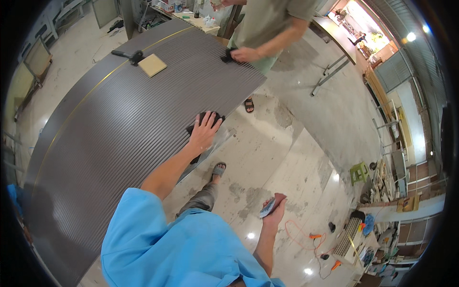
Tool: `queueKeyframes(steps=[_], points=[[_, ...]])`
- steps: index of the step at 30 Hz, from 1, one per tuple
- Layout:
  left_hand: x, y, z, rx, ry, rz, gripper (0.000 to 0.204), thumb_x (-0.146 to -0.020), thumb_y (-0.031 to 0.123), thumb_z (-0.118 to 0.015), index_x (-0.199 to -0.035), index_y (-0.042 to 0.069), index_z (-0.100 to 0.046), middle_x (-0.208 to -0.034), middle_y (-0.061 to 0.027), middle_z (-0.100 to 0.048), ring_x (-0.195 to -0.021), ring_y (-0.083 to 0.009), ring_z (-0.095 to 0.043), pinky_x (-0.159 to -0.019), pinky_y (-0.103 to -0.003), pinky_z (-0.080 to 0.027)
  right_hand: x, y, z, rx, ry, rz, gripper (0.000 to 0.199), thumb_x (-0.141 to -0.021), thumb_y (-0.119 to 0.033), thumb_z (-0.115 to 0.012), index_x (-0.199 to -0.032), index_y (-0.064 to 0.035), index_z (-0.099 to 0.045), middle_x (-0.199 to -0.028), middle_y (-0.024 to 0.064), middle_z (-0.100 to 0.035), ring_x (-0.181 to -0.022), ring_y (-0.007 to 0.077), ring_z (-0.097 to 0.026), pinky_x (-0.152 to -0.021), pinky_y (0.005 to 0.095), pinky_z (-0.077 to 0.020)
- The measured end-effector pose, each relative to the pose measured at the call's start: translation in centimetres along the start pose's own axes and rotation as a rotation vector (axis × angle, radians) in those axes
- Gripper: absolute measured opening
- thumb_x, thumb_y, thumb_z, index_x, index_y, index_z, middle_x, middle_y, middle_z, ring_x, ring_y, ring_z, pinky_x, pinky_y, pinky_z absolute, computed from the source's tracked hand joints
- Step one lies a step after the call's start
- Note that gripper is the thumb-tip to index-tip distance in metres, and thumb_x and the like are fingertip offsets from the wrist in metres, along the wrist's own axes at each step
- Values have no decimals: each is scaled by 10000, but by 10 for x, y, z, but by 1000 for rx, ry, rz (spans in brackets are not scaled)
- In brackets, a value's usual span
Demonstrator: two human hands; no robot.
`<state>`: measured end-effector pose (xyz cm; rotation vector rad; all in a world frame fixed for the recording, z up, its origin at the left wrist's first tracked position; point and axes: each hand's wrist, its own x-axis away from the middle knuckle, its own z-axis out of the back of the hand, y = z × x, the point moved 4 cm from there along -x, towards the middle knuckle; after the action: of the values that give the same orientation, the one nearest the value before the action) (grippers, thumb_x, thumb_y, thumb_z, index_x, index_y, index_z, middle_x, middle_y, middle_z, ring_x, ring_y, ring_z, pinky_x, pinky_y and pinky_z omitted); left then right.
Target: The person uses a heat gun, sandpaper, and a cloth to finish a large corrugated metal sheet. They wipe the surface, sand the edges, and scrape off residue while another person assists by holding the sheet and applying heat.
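A long grey fluted panel (110,129) with a thin gold stripe along its far side fills the left of the view. My left hand (204,133) lies flat, fingers spread, on a dark cloth (213,116) at the panel's near right edge. My right hand (276,206) hangs low over the floor, closed around a small flat grey-blue object (267,208). At the panel's far end a person in an olive shirt presses a hand (244,54) on another dark cloth (226,56).
A tan square block (152,64) and a black-handled tool (128,55) rest on the panel's far part. A cluttered bench (191,18) stands behind it. An orange cable (306,237), a green stool (358,172) and stacked materials sit on the floor at right.
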<state>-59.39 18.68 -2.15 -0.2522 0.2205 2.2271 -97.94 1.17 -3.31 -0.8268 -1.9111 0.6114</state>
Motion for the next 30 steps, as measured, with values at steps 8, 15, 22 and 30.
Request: queueKeyframes(steps=[8,15,22,30], points=[[-303,40,-99,44,78,11,630,-913,159,-605,-1510,103,-411,-1569,-171,-365,-1502,-356,-254,-1174,-622,-255,-148,-44,28,53,324,-54,551,-1024,-594,-456,-1043,-80,-653,-698,88,-587,-601,255,-565,-574,380,-494],[-468,135,-127,435,-277,-235,273,-898,205,-591,-1163,139,-606,-1066,-98,-659,-992,-307,-664,-827,-486,-532,-239,-101,12,309,298,-90,552,-1032,-577,-458,-925,-66,-637,-563,88,-539,-390,206,-450,-433,328,-436],[-324,76,-21,606,342,395,356,-888,146,-633,-1244,135,-653,-1138,-125,-697,-967,-300,-680,-815,-423,-561,-374,-146,-102,1078,-44,3,510,-1055,-448,-491,-890,13,-632,-707,150,-628,-575,237,-595,-509,376,-481],[-264,16,-30,92,-48,355,511,-925,353,-627,-1397,164,-571,-1496,-140,-465,-1457,-352,-340,-1177,-586,-249,-411,-125,-324,1235,-656,309,439,-1064,-353,-488,-921,45,-606,-765,123,-593,-708,213,-543,-675,376,-465]])
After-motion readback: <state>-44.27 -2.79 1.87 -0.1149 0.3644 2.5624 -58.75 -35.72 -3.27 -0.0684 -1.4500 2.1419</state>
